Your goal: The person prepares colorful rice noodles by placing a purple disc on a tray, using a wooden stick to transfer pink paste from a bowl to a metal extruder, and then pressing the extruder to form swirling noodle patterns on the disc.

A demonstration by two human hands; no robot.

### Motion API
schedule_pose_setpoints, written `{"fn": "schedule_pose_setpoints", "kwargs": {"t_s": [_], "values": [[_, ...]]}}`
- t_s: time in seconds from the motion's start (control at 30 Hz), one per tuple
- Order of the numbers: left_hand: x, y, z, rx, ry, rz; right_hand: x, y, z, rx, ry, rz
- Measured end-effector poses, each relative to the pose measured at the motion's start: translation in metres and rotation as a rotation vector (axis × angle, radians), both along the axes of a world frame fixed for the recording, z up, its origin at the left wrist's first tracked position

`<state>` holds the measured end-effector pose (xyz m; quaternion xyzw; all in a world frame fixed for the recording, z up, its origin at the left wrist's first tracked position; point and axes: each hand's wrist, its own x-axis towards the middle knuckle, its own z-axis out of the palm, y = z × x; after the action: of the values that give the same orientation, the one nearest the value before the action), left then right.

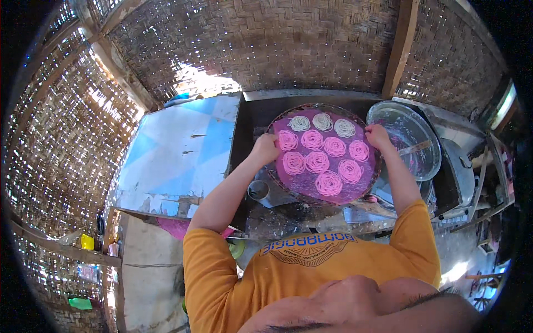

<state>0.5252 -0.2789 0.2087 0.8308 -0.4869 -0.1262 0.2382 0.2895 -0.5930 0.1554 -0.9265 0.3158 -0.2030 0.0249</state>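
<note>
A round woven tray (270, 178) lies in front of me, lined with a purple-pink cloth (297, 189). On the cloth sit several coiled nests of thin pink noodle-like strands (317, 162). Along the far edge is a row of whitish nests (322, 122). My left hand (266, 148) is closed at the tray's left rim. Opposite it, my right hand (378, 136) closes on the upper right rim. The fingertips are partly hidden, so whether they also pinch the cloth cannot be told.
A large clear basin (403, 140) with a flat stick across it stands right of the tray, beside a metal lidded pot (459, 169). At left is a worn blue-and-white box top (176, 152). A cup (259, 191) stands near my left forearm. Woven walls (311, 47) rise behind.
</note>
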Motion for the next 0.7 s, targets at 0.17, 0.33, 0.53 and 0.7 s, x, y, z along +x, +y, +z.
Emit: {"fn": "schedule_pose_setpoints", "kwargs": {"t_s": [0.17, 0.33, 0.53, 0.7], "values": [[0.009, 0.006, -0.008, -0.117, -0.12, -0.131, 0.003, 0.003, -0.004, 0.119, 0.075, -0.105], [0.013, 0.015, 0.002, -0.16, -0.014, -0.133, 0.006, 0.013, 0.008, 0.215, 0.057, -0.19], [0.017, 0.014, 0.009, -0.147, 0.171, -0.222, 0.001, 0.02, 0.021, 0.333, 0.106, -0.266], [0.029, 0.013, -0.013, -0.19, 0.323, -0.195, 0.003, 0.028, 0.024, 0.417, -0.02, -0.279]]}}
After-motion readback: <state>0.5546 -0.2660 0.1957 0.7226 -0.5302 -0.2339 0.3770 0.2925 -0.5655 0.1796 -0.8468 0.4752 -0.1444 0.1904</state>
